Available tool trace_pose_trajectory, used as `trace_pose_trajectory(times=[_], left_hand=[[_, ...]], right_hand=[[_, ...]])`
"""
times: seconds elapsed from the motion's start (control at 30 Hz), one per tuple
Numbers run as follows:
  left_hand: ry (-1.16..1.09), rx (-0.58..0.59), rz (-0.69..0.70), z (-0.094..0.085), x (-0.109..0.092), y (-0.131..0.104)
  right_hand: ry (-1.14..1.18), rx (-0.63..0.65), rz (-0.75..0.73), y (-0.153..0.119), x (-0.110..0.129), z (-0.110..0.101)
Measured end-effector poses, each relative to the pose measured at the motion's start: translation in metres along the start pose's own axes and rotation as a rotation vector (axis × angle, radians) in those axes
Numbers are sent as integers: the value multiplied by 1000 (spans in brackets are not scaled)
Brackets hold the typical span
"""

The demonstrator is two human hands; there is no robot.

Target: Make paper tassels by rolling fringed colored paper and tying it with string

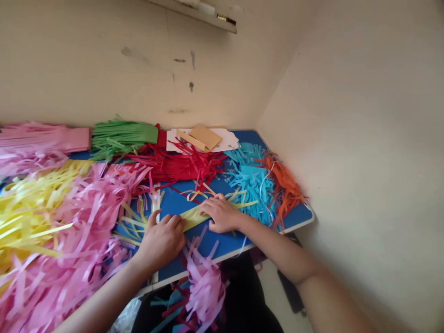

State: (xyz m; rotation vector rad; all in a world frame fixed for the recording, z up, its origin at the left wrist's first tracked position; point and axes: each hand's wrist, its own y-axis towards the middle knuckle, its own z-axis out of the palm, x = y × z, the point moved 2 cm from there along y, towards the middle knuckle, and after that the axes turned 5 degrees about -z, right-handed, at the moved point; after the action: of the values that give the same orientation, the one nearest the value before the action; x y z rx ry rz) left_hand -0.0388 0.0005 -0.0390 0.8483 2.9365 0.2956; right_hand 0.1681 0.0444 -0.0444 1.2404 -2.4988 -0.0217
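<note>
A strip of yellow tissue paper (193, 216), cut into fringe at both ends, lies across the blue table (211, 245). My left hand (164, 237) grips its left part, fingers curled over the paper and thumb raised. The strip's right part is under my right hand (222, 213), with fingers bent and closed on it. Loose yellow fringe spreads out beyond both hands. Just past my right hand is a heap of light-blue fringed paper (251, 173). Pink fringe (204, 282) hangs over the table's front edge, between my forearms.
Pink (93, 208) and yellow fringe (31, 208) pile up at the left. Green (128, 134) and red fringed paper (176, 164) lie along the wall. Brown card pieces (204, 136) rest on white sheets. Orange fringe (286, 185) sits at the right corner. A shelf (204, 16) juts out above.
</note>
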Motion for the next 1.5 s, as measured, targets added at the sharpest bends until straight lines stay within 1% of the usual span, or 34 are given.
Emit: trace_pose_trajectory(times=[0.1, 0.17, 0.23, 0.3, 0.37, 0.47, 0.57, 0.63, 0.7, 0.8, 0.97, 1.07, 1.13, 1.2, 1.27, 1.3, 1.33, 1.37, 1.43, 1.47, 1.5], left_hand=[[-15, -14, -27, 8, 7, -3], [-43, -38, -49, 10, 11, -3], [-62, -62, -73, 10, 12, -3], [-43, -83, -111, 7, 9, -1], [0, -109, -143, 5, 3, 1], [47, -129, -131, 5, 0, 2], [-9, -136, -115, 8, 6, -2], [-94, -144, -165, 10, 14, -6], [-153, -137, -243, 12, 20, -8], [-139, -102, -309, 11, 24, -3], [-48, -41, -333, 9, 24, 10], [-2, -7, -325, 10, 25, 14], [20, 2, -320, 11, 26, 13], [25, -7, -309, 12, 26, 12], [19, -25, -276, 11, 26, 10], [16, -32, -235, 10, 26, 10], [17, -36, -179, 8, 25, 10], [22, -41, -116, 6, 24, 11], [32, -62, -9, 2, 21, 14], [33, -74, 23, -1, 20, 15], [30, -85, 34, -3, 19, 17]], right_hand=[[24, -18, -1, 1, -6, 2], [58, -42, 27, 3, -11, 4], [89, -74, 75, 5, -16, 5], [108, -91, 122, 7, -19, 5], [118, -87, 151, 8, -21, 3], [97, -78, 123, 8, -20, 0], [88, -59, 114, 9, -22, -2], [110, -27, 164, 11, -25, -1], [85, -2, 233, 17, -27, 0], [-5, -7, 324, 25, -27, 2], [-30, -1, 353, 33, -24, 7], [-28, 6, 362, 34, -25, 9], [-28, 5, 368, 33, -28, 5], [-42, -12, 397, 31, -32, -3], [-82, -72, 456, 26, -34, -16], [-102, -111, 445, 24, -33, -22], [-114, -135, 383, 23, -29, -26], [-120, -136, 273, 22, -24, -27], [-133, -67, 11, 22, -13, -23], [-151, -17, -91, 22, -9, -19], [-177, 27, -150, 23, -7, -14]])
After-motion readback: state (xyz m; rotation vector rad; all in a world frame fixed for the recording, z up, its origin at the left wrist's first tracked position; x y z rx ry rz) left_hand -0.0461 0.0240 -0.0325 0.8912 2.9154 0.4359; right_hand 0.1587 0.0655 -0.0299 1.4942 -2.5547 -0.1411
